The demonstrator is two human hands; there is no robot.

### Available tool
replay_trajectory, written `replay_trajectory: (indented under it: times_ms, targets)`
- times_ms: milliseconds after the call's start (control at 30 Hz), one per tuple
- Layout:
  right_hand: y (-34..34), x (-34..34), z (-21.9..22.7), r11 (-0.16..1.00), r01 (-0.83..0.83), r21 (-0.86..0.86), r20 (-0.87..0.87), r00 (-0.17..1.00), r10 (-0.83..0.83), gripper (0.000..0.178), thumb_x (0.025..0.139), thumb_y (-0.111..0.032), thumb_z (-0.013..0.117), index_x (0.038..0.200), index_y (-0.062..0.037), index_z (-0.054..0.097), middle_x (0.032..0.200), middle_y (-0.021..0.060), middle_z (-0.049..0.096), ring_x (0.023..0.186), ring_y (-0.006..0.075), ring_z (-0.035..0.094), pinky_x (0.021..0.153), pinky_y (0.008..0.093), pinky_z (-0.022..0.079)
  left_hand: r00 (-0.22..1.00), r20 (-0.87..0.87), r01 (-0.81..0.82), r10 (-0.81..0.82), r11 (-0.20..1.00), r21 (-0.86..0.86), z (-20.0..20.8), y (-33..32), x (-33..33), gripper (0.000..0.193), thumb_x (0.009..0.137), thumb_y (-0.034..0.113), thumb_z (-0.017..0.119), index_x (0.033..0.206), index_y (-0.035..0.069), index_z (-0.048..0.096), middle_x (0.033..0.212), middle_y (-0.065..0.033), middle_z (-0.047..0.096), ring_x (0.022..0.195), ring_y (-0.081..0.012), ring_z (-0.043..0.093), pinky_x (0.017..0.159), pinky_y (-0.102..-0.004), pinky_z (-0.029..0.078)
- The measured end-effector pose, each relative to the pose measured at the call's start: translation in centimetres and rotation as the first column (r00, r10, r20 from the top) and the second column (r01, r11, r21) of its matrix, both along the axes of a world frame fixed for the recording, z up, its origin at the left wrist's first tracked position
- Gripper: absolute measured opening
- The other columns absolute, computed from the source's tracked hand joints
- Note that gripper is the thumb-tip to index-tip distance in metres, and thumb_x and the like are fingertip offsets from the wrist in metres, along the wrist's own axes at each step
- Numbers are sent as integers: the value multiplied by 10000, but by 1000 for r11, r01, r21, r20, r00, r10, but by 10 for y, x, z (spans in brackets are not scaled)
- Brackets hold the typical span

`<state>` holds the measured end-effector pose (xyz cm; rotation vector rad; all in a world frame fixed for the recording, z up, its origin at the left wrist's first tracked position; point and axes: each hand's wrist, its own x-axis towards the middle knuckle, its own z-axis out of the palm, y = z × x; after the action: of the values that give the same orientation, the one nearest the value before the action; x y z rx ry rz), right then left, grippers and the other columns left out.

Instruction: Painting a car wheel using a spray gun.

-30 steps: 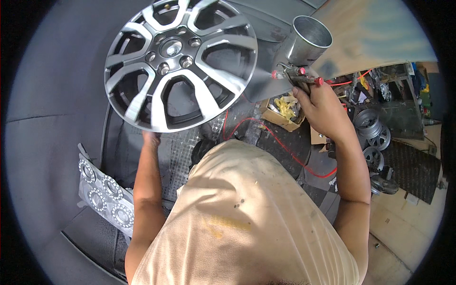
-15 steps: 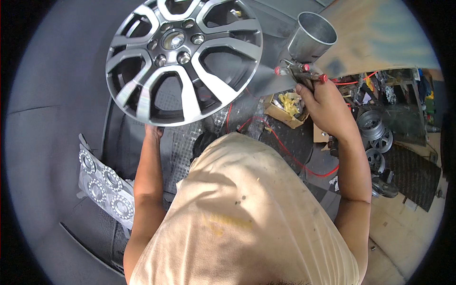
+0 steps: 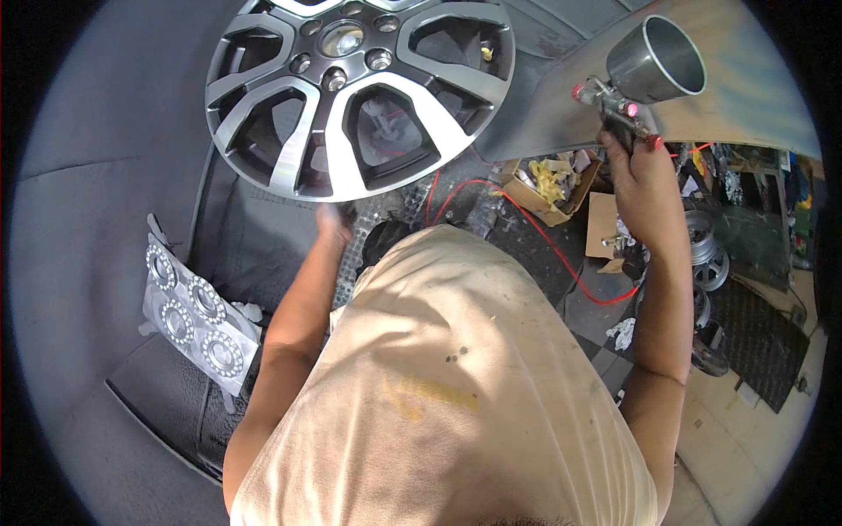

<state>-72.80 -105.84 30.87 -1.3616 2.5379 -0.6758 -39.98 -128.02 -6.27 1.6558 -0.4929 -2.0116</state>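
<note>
Silver spokes and dark-grey recesses on the wheel rim [image 3: 346,131], just beyond the left hand [image 3: 334,223] and well to the left of the right hand [image 3: 645,180]. Metal, to judge by the sheen, so likely stiff, fairly heavy and awkward to balance from one side; probably slick across the bright spokes and easily marked there. Better taken hold of from behind or by the outer edge near the left hand than by the shiny face.

Also metal-looking, the spray gun [image 3: 617,116] in the right hand: rigid, probably of modest weight, rather top-heavy with the open cup [image 3: 624,68] above the knuckles, and liable to spill if tipped far. Best held low on the handle.

Gripped there now by the right hand, with thumb near the gun's body, elbow bent and forearm raised; nozzle [image 3: 577,91] to the left of that hand, apart from the rim. On the left, a forearm slanted forward and inward to a blurred hand at the rim's lower edge; impossible to tell whether open or gripping, or even touching.
</note>
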Motion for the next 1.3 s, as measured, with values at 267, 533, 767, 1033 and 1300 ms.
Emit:
replay_trajectory:
  times_ms: [267,533,767,1033,1300]
  targets:
    - [14,55,16,985,-171,24,425,894,145,240,923,-128,576,1101,33,573,952,228,613,915,422,603,791,416,481,995,-92,26,-24,1000,17,-4,16,-10,315,984,294,439,1122,50,581,1028,-100,639,890,-246,622,791,-393,516]
    - [8,47,-5,995,-97,25,135,986,93,204,922,-142,564,852,49,580,732,255,566,721,459,555,628,494,431,993,41,115,-110,983,-143,-18,-65,31,453,981,386,428,1253,43,544,1237,-117,606,1092,-274,602,902,-451,493]
    - [5,52,-1,994,-98,-48,122,987,103,178,919,-125,559,925,51,585,816,270,593,787,463,567,672,503,442,957,-193,-265,216,921,-284,-10,-151,62,400,960,244,452,1209,-51,556,1165,-166,638,1021,-325,650,891,-432,537]
    - [1,48,2,989,-100,108,81,992,92,176,919,-127,543,949,40,592,817,267,586,805,455,566,690,506,435,995,-45,-89,88,996,-17,-8,-20,10,379,977,340,369,1158,85,584,1100,-115,618,921,-252,614,831,-414,507]
    - [-6,45,1,999,-47,-15,117,992,48,170,913,-116,544,933,49,578,808,263,586,796,459,565,687,499,438,988,-33,149,-148,988,31,26,7,-17,404,968,211,277,1254,-1,468,1174,-179,561,914,-291,616,804,-392,500]
